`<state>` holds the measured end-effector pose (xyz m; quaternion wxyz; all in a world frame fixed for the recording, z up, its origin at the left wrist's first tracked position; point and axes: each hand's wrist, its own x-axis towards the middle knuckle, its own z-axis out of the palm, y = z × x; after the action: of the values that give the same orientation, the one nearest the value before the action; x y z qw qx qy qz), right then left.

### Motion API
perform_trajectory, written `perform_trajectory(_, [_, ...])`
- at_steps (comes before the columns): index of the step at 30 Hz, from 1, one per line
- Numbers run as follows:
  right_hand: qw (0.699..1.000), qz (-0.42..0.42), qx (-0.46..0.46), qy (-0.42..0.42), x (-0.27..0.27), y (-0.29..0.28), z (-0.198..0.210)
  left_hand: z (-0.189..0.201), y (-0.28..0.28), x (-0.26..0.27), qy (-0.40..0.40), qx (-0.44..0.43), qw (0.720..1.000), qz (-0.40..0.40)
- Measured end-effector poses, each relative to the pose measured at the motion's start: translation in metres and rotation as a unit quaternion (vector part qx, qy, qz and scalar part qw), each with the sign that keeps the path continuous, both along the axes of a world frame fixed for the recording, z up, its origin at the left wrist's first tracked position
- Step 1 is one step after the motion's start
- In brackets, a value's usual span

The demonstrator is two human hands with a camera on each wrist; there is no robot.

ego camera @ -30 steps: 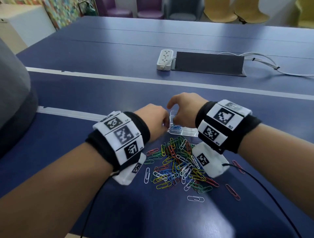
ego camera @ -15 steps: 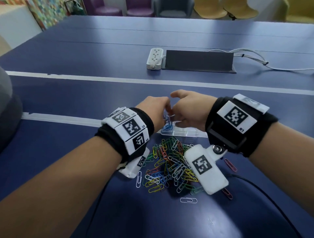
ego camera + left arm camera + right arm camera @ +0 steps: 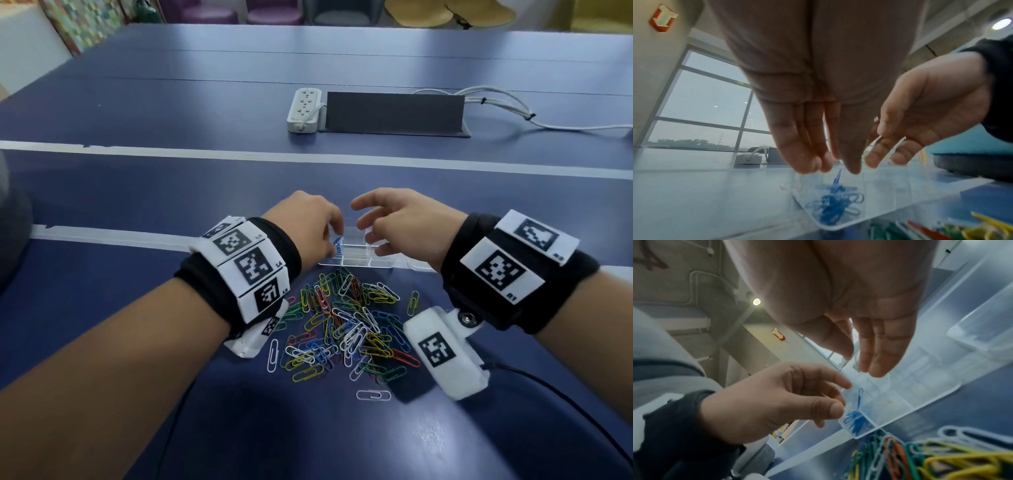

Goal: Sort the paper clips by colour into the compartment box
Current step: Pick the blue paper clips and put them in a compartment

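A clear compartment box lies on the blue table beyond a loose pile of paper clips in mixed colours. Blue clips fill its near left compartment, and one blue clip stands upright among them, touching no finger. My left hand hovers just over that compartment with its fingers pointing down, empty. My right hand hangs over the middle of the box, thumb and fingers relaxed and apart, nothing in them.
A white power strip and a dark grey panel with white cables lie far back on the table. Single clips lie around the pile. The right wrist camera's black cable trails to the right.
Half a second ago both hands met over the box's left end around blue clips. Now they have drawn apart with loosened fingers, and the clips lie in the compartment.
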<state>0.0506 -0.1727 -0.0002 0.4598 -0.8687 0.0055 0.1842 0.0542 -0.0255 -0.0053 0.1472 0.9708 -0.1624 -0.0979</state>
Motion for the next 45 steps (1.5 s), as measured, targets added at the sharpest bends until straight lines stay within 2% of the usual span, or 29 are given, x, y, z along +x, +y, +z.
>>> perform_trajectory(4, [0.997,0.042,-0.062,-0.025,-0.006,-0.002,-0.002,-0.006,-0.003,0.002,0.005,0.048,0.999,-0.005])
perform_trajectory(7, [0.993,0.072,-0.094,-0.024,-0.01,-0.007,-0.004,-0.008,-0.002,0.002,-0.003,0.047,0.999,-0.003])
perform_trajectory(16, [0.991,0.077,-0.105,-0.036,-0.019,-0.012,-0.005,-0.009,-0.003,-0.005,-0.046,0.101,0.992,-0.06])
perform_trajectory(22, [0.989,0.079,-0.103,-0.073,-0.026,-0.015,-0.004,-0.008,0.002,-0.01,-0.053,0.054,0.996,-0.053])
perform_trajectory(25, [0.972,0.111,-0.174,-0.116,-0.035,-0.02,0.0,-0.003,0.006,-0.018,-0.061,0.032,0.996,-0.061])
perform_trajectory(28, [0.938,0.175,-0.286,-0.095,-0.048,-0.023,0.005,0.0,0.008,-0.031,-0.014,0.051,0.996,-0.079])
perform_trajectory(31, [0.914,0.212,-0.341,-0.065,-0.058,-0.021,0.001,-0.001,0.004,-0.04,0.04,0.078,0.991,-0.104])
perform_trajectory(38, [0.887,0.223,-0.396,-0.085,-0.06,-0.01,-0.015,-0.008,-0.007,-0.045,0.056,0.119,0.985,-0.115])
perform_trajectory(45, [0.902,0.203,-0.376,-0.065,-0.052,-0.023,-0.017,-0.01,0.008,-0.044,0.04,0.124,0.987,-0.096])
